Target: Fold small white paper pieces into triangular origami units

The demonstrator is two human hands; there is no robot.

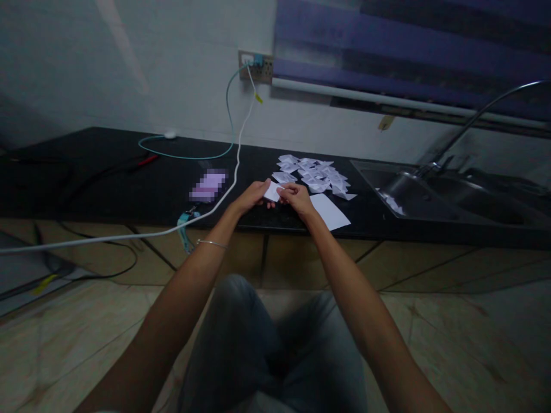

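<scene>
My left hand (253, 195) and my right hand (295, 196) meet over the front of a black counter (107, 178). Both pinch a small white piece of paper (272, 191) between their fingertips. A thin bracelet (212, 244) sits on my left wrist. Just right of my right hand a flat white sheet (329, 211) lies on the counter. Behind the hands lies a pile of several small folded white papers (314, 174).
A steel sink (434, 198) with a curved tap (477, 117) is set into the counter on the right. A phone (208, 186), a white cable (215, 209) and a green cable (189, 156) run from a wall socket (257, 66). Tiled floor lies below.
</scene>
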